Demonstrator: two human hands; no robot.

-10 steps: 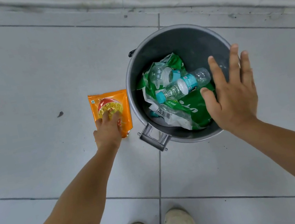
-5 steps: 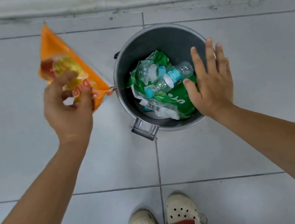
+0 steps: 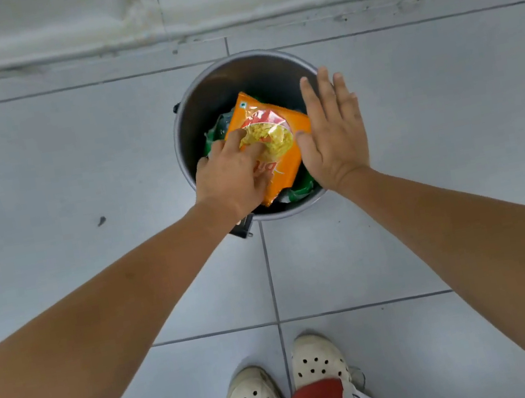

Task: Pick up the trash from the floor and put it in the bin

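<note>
The left hand (image 3: pixel 231 178) grips a crinkled orange plastic snack packet (image 3: pixel 274 143) over the round grey metal bin (image 3: pixel 200 105); the right hand (image 3: pixel 335 131) hovers flat, fingers spread, holding nothing.

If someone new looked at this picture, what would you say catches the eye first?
The bright orange snack packet stands out, held by the left hand over the open round grey bin at the middle of the tiled floor. The right hand is spread flat, fingers together, over the bin's right rim. Green wrappers peek out beneath the packet.
</note>
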